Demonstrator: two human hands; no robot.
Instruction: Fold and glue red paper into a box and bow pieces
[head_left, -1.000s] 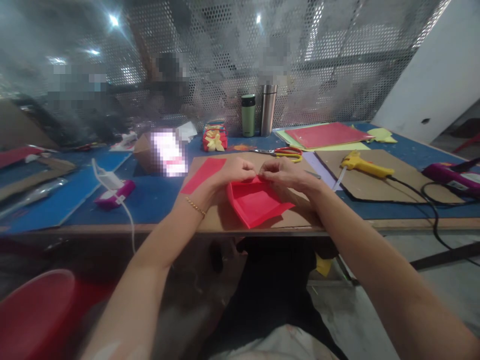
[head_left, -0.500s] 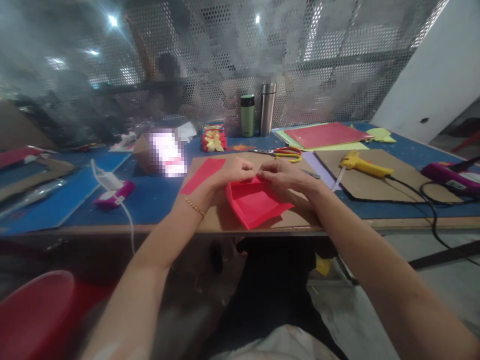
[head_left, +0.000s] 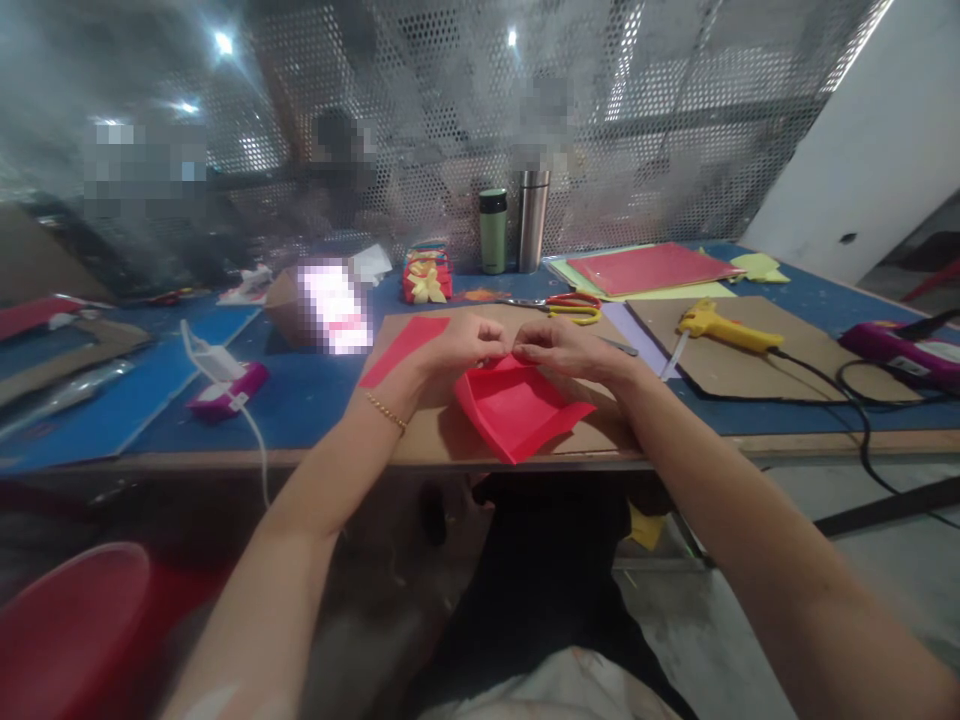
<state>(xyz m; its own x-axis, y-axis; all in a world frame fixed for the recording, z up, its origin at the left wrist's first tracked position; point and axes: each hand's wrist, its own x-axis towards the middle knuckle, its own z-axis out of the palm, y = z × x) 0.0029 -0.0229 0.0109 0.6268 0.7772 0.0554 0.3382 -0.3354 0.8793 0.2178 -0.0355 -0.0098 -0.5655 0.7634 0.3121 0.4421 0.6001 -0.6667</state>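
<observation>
A folded red paper box (head_left: 517, 408), shallow with turned-up sides, is held tilted over a brown cardboard sheet (head_left: 429, 425) at the table's front. My left hand (head_left: 472, 345) pinches its far edge from the left. Close beside it, my right hand (head_left: 551, 348) grips the same far edge, fingers bent and pressed together. The fingertips of both hands almost meet and partly hide that edge. A flat red paper strip (head_left: 405, 350) lies on the cardboard left of my left hand. Scissors (head_left: 574, 308) with red and yellow handles rest just beyond my right hand.
On the right, a yellow glue gun (head_left: 731, 330) with a black cord lies on another cardboard sheet (head_left: 795, 375). A green tumbler (head_left: 493, 232) and a steel flask (head_left: 533, 225) stand at the back. Left are a purple power strip (head_left: 229, 390) and a lit phone (head_left: 335, 305).
The red paper box has turned slightly and its near corner has swung a little to the right. Both hands keep hold of its far edge.
</observation>
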